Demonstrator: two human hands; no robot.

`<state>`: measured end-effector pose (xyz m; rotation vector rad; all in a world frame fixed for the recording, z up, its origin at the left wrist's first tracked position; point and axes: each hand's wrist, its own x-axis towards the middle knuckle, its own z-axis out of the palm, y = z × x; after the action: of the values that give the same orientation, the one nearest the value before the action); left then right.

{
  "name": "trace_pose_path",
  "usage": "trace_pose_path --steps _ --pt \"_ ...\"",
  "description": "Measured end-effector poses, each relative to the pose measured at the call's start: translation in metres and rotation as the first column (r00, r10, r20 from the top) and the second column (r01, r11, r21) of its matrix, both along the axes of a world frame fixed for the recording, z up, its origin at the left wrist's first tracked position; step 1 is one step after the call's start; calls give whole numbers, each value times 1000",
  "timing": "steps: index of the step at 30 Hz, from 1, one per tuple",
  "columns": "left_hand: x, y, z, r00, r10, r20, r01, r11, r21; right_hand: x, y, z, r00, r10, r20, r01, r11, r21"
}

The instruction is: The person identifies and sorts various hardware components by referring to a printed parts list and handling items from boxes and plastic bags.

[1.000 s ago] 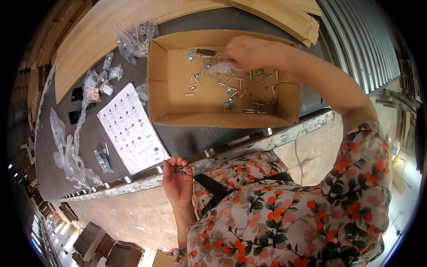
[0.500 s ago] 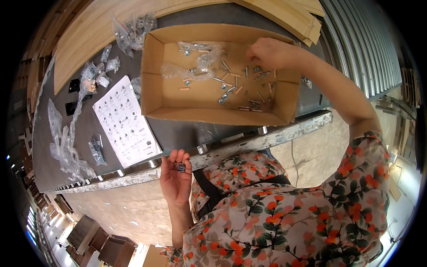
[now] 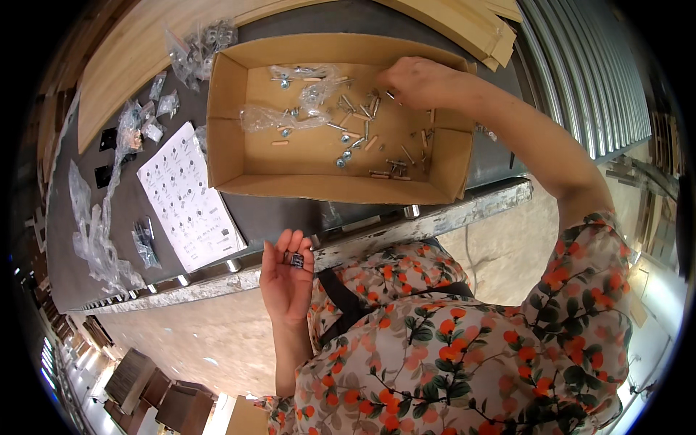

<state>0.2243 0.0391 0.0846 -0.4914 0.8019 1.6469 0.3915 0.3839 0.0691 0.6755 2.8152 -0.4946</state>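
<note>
My left hand [image 3: 288, 283] is palm up in front of the table's near edge, fingers curled a little. Several small dark metallic pieces [image 3: 293, 259] rest against its fingers. Over the right part of an open cardboard box [image 3: 283, 187], my right hand [image 3: 415, 82] reaches down with bent fingers pressed together. A shiny metal bit [image 3: 391, 95] shows at its fingertips; what the fingers grip is mostly hidden. Wooden dowels [image 3: 372, 142], metal pins [image 3: 336, 126] and round cam locks [image 3: 341, 162] lie scattered over the box floor, beside a crumpled clear bag [image 3: 319, 93].
Left of the box lies a printed sheet [image 3: 190, 196] with small part pictures. Plastic bags of hardware [image 3: 199, 54] and a long crumpled plastic strip [image 3: 94, 232] lie farther left. Wooden boards [image 3: 130, 58] border the far side; a roller conveyor [image 3: 580, 72] stands at the right.
The whole view has shifted, so the box and sheet appear farther left. My right hand has come slightly nearer over the loose hardware. My left hand stays cupped around the dark pieces.
</note>
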Motion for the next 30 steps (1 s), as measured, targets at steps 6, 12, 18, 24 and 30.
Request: trace_pose_path --steps 6,12,18,24,30 --pt "4 4 0 999 36 6 -36 999 2 9 -5 18 904 229 361 -201 973 -114" --pt "8 8 0 1000 30 -3 -30 999 -11 5 -34 19 784 418 459 -364 909 -205" --pt "11 4 1 999 39 -1 -39 999 21 -3 -32 6 876 350 332 -347 935 -69" --pt "15 -6 0 997 57 -56 -59 998 -36 0 -1 23 973 183 142 -177 983 -54" --pt "16 -8 1 997 59 -57 -61 998 -28 7 -10 34 939 140 316 -106 987 -121"
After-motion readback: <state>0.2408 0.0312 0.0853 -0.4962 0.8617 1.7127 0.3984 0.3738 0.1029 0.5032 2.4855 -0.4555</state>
